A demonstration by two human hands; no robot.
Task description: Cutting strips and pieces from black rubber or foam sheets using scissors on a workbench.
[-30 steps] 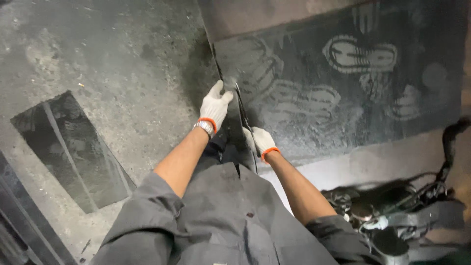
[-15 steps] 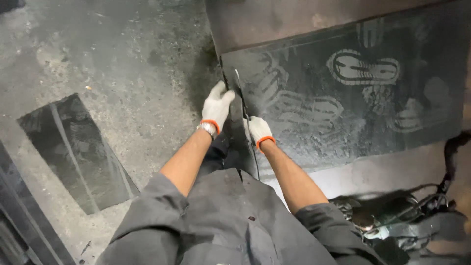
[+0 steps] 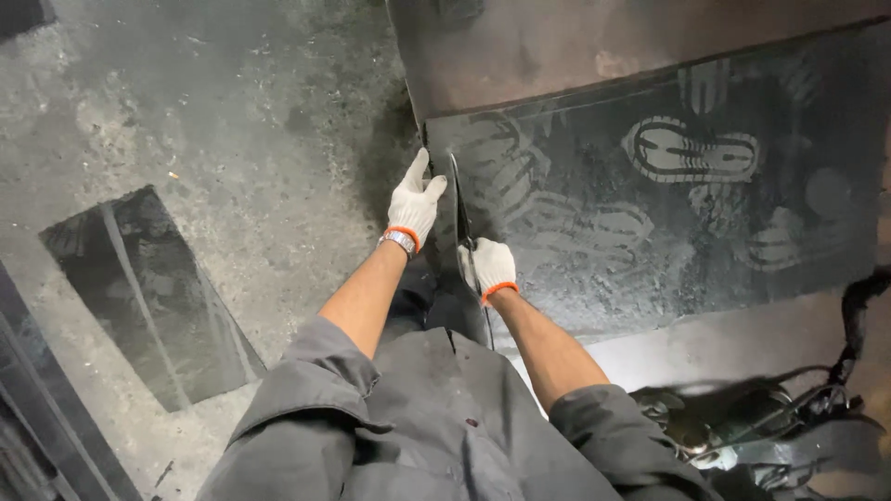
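The person looks down at a dusty concrete floor point(image 3: 232, 121) and a large dark rubber mat point(image 3: 668, 213) that lies to the right, its surface marked with pale shoe prints point(image 3: 691, 148). Both hands wear white knit gloves with orange cuffs.

The left hand point(image 3: 415, 202) rests at the mat's left edge, fingers stretched flat and pointing far, the palm pressed down on the edge; its grip is open and closes on nothing that can be seen. A watch point(image 3: 400, 240) sits at that wrist, just below the cuff.

The right hand point(image 3: 489, 264) is nearer and a little to the right, lying on the mat close to the same edge. Its fingers are curled around a thin dark blade or strip point(image 3: 459, 199) that runs from the hand toward the far end, alongside the left hand. Whether this is a tool or a cut sliver of the mat cannot be told.

Beyond the mat lies a brownish sheet point(image 3: 594, 46). On the floor at left lies a smaller dark rubber piece point(image 3: 148, 297), well apart from the hands. At the near right corner sits a tangle of dark cables and metal parts point(image 3: 761, 427). The grey jacket point(image 3: 418, 427) fills the near middle, sleeves pushed up past the elbows.
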